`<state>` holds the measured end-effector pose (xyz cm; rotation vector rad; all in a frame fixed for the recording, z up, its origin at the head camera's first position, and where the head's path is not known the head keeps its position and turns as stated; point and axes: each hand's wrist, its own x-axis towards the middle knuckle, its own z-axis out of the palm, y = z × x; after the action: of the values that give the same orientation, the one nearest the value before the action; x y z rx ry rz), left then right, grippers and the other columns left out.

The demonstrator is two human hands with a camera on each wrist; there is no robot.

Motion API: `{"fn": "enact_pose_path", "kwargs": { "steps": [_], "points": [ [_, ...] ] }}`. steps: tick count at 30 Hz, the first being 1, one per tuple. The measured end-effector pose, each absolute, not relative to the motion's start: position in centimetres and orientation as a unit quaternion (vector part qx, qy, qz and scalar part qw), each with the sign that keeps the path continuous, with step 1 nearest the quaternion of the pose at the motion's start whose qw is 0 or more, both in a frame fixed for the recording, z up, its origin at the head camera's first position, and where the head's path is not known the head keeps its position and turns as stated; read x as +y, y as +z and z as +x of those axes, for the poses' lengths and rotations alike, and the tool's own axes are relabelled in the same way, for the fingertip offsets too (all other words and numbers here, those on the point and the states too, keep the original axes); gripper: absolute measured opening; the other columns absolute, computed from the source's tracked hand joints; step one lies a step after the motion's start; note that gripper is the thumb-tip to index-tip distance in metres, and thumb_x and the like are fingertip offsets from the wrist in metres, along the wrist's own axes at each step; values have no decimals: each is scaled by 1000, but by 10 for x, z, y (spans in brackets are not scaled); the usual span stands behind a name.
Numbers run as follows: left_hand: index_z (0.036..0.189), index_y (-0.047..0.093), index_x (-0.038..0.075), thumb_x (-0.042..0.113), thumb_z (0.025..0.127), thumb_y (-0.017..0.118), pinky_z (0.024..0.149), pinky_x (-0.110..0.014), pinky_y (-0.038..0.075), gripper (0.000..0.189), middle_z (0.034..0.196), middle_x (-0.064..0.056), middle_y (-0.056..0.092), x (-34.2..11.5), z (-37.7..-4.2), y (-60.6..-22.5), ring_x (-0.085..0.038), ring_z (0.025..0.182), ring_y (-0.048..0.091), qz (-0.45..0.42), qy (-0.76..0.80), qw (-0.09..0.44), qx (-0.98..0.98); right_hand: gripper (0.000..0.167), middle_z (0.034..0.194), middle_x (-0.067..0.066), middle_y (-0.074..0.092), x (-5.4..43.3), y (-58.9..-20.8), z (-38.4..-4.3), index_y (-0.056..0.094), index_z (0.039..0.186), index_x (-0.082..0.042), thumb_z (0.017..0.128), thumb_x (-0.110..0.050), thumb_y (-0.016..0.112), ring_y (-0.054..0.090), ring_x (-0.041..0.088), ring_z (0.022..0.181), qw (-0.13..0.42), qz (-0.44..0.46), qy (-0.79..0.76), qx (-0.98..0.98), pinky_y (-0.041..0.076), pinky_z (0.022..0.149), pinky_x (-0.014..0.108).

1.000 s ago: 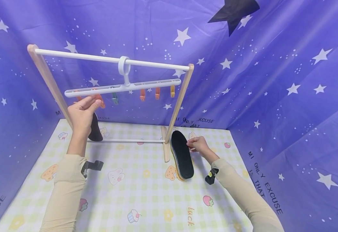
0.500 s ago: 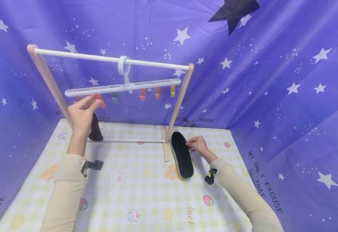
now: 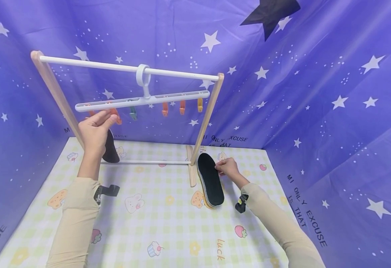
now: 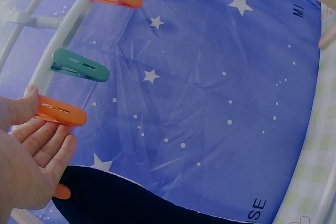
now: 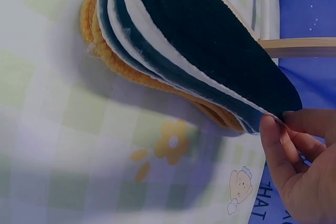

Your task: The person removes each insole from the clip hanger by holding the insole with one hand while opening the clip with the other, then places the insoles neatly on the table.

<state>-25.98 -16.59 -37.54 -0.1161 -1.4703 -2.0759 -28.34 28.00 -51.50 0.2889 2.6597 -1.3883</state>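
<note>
My left hand [image 3: 95,136] is up at the white clip hanger [image 3: 168,99], pinching an orange clip [image 4: 60,111] between thumb and fingers. Below that hand hangs a black insole [image 3: 111,149], close to another orange clip [image 4: 62,191]; its upper part is hidden behind the hand. On the right, my right hand [image 3: 228,167] pinches the edge of the top black insole [image 3: 211,180] of a stack. White edges of the dark insoles show in the right wrist view, with yellow-orange fuzzy insoles [image 5: 139,76] at the bottom.
The hanger hooks over the white rod [image 3: 91,65] of a wooden stand [image 3: 206,123]. A green clip [image 3: 133,113], more orange clips [image 3: 182,108] and a yellow clip [image 3: 200,105] hang along it. A checked cloth [image 3: 168,230] covers the table; purple star curtains [image 3: 302,111] enclose it.
My right hand and forearm have shifted slightly left, and the top insole's far end has come a little nearer. The left hand stays where it was on the clip.
</note>
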Motion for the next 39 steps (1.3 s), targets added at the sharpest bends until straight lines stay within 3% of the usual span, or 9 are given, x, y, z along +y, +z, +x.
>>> {"fn": "enact_pose_path", "kwargs": {
  "steps": [5, 9, 19, 25, 39],
  "points": [
    [108, 72, -14, -9, 86, 75, 80, -16, 58, 23, 81, 2, 79, -167, -261, -376, -10, 67, 74, -45, -774, 298, -557, 11, 81, 23, 76, 283, -518, -287, 75, 91, 12, 87, 3, 72, 70, 14, 57, 73, 98, -468, 875, 65, 61, 35],
    [109, 72, -15, -9, 86, 75, 81, -16, 58, 23, 80, 3, 79, -168, -261, -376, -10, 67, 74, -50, -771, 300, -560, 6, 70, 17, 75, 286, -520, -289, 76, 82, 8, 84, 4, 73, 69, 15, 54, 77, 91, -475, 872, 63, 55, 33],
    [109, 71, -16, -8, 87, 75, 82, -16, 58, 25, 80, 4, 79, -167, -260, -374, -9, 68, 74, -47, -770, 296, -563, 12, 83, 23, 76, 282, -523, -288, 74, 94, 13, 87, 3, 71, 71, 18, 57, 72, 125, -442, 886, 63, 57, 29],
    [110, 71, -15, -7, 86, 75, 82, -16, 57, 25, 79, 5, 79, -168, -261, -375, -8, 67, 74, -40, -772, 292, -564, 13, 76, 18, 76, 283, -525, -289, 74, 93, 13, 86, 2, 73, 65, 10, 52, 79, 134, -447, 881, 62, 55, 29],
    [111, 71, -14, -7, 86, 76, 84, -15, 57, 26, 78, 6, 79, -169, -260, -375, -8, 68, 74, -36, -775, 278, -566, 17, 72, 21, 75, 281, -524, -285, 74, 95, 14, 84, 2, 71, 65, 12, 51, 75, 149, -446, 879, 63, 55, 32]
  ]
}}
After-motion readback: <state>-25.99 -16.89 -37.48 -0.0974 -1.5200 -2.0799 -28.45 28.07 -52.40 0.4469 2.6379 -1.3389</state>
